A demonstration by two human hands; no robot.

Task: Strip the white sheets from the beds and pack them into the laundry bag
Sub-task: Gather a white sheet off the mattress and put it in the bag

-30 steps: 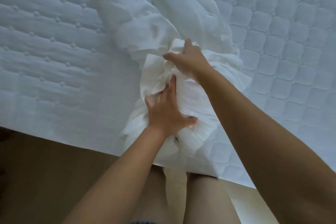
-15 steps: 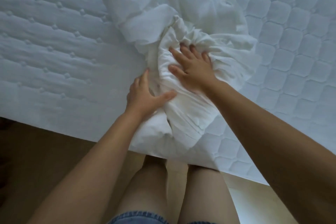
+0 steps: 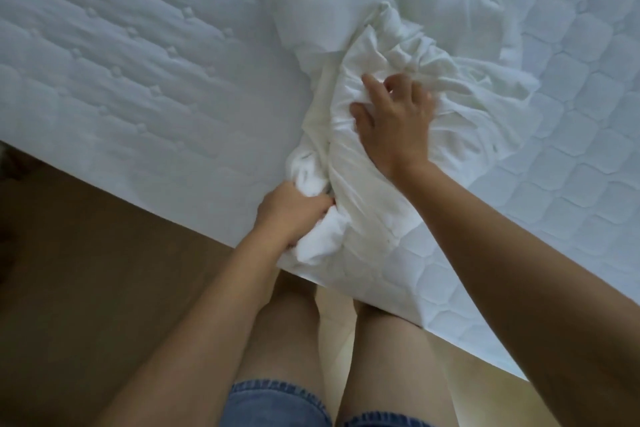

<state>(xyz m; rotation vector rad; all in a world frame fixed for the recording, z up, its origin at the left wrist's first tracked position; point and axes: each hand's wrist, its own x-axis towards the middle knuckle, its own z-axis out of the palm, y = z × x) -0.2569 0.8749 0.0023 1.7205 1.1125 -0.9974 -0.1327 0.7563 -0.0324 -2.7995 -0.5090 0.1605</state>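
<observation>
A white sheet [image 3: 377, 55] lies bunched in a crumpled roll on the corner of the bare quilted mattress [image 3: 121, 73]. My left hand [image 3: 294, 211] grips the near end of the bundle at the mattress edge, fingers curled into the cloth. My right hand [image 3: 394, 121] rests on top of the bundle farther up, with its fingers bent and digging into the folds. The rest of the sheet trails up and away toward the top of the view. No laundry bag is in view.
The mattress corner points toward my legs [image 3: 287, 340], which stand against it. Brown floor [image 3: 86, 288] lies to the left below the mattress side. A pale strip of floor [image 3: 467, 381] shows to the right of my legs.
My left hand slid down from the side of the bundle to its near end and closed on the cloth. My right hand stayed on top, its fingers now bent into the folds. The sheet is gathered tighter.
</observation>
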